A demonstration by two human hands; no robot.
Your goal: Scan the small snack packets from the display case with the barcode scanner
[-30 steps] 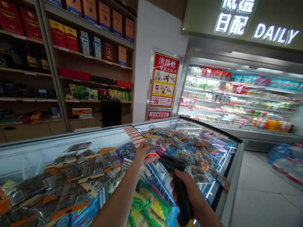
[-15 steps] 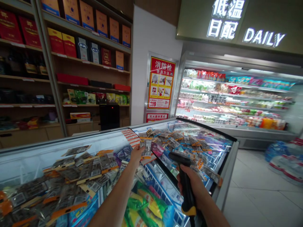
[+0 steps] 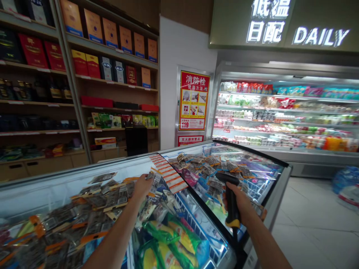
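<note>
My left hand (image 3: 142, 185) reaches over the open freezer and pinches the edge of a small clear-and-orange packet (image 3: 157, 179). Below and left of it lies a heap of similar dark packets (image 3: 97, 200) with orange ends. My right hand (image 3: 243, 200) is wrapped around the handle of a black barcode scanner (image 3: 231, 204) with a yellow band near its base. The scanner's head points left, over the glass-lidded part of the freezer. A strip of orange-and-white price labels (image 3: 170, 173) runs along the divider between my hands.
Green-and-yellow bags (image 3: 168, 239) lie in the front of the freezer, beside a white wire basket (image 3: 196, 224). The glass lid's black frame (image 3: 202, 203) slants between my hands. Shelves (image 3: 117, 87) rise at the left; a lit chiller (image 3: 280, 112) and wrapped bottles (image 3: 347, 188) stand right.
My left hand has moved left with the packet, from above the price labels towards the packet heap. My view has shifted slightly left; the right hand still grips the scanner.
</note>
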